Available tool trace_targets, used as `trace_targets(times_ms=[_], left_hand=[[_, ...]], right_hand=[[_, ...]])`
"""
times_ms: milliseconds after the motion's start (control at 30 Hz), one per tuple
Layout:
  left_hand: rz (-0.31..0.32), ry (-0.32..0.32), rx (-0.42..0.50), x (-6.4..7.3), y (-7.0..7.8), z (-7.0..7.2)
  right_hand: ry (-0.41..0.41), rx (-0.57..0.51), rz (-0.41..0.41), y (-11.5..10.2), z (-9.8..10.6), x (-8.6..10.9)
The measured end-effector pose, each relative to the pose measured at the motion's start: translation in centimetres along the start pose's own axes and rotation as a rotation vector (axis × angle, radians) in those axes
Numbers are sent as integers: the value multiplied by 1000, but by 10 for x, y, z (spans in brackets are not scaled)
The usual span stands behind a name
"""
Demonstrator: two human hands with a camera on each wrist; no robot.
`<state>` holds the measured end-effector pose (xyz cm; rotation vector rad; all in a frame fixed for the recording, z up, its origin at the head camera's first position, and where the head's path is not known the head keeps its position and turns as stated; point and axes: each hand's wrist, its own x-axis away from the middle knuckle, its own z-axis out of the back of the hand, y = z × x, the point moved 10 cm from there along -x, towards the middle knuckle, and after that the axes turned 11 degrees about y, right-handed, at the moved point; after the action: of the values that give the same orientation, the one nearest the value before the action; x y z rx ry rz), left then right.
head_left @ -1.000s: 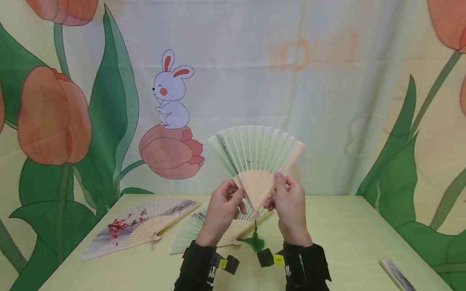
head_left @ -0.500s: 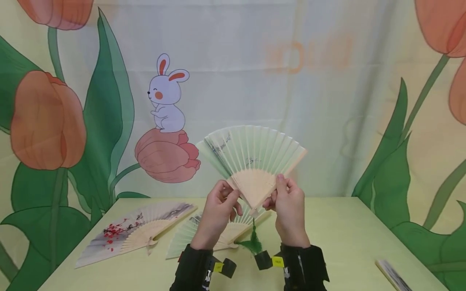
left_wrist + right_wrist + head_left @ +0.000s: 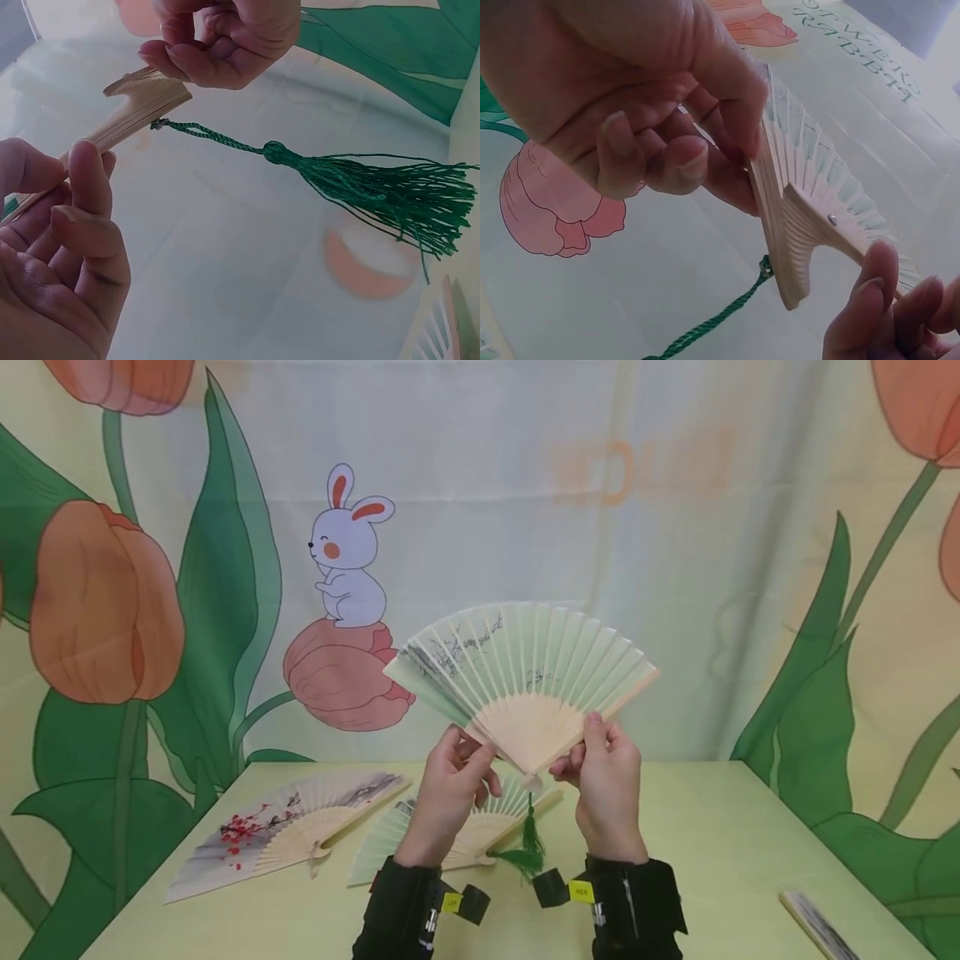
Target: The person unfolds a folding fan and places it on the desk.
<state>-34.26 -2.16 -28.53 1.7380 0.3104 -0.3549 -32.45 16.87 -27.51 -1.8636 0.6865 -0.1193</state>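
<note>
A pale green folding fan point(image 3: 540, 660) with bare wooden ribs and dark branch painting is spread between the two hands, upright above the table. My left hand point(image 3: 453, 789) pinches its left edge between thumb and fingers. On the other edge, my right hand point(image 3: 611, 785) grips the outer rib, thumb up. A green tassel point(image 3: 375, 187) hangs by a cord from the fan's pivot end. In the right wrist view the metal rivet and stacked rib ends point(image 3: 799, 247) show between both hands.
Behind the hands lies another spread green fan point(image 3: 371, 847) on the table point(image 3: 705, 852), partly hidden by the left forearm. A grey fan with red blossoms point(image 3: 247, 847) lies left. A folded fan point(image 3: 817, 927) rests at the front right.
The held fan has spread wider, its painted branches now showing more. My hands have moved slightly apart, each still gripping its edge. The head view has shifted a little.
</note>
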Motion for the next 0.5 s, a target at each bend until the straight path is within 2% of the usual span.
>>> trace_targets(times_ms=[233,500], left_hand=[[15,-3,11,1,0,1],[14,-10,6,2,-1,1]], right_hand=[[49,-55,37,-5,5,-2],[73,-106,24,-4,8,-3]])
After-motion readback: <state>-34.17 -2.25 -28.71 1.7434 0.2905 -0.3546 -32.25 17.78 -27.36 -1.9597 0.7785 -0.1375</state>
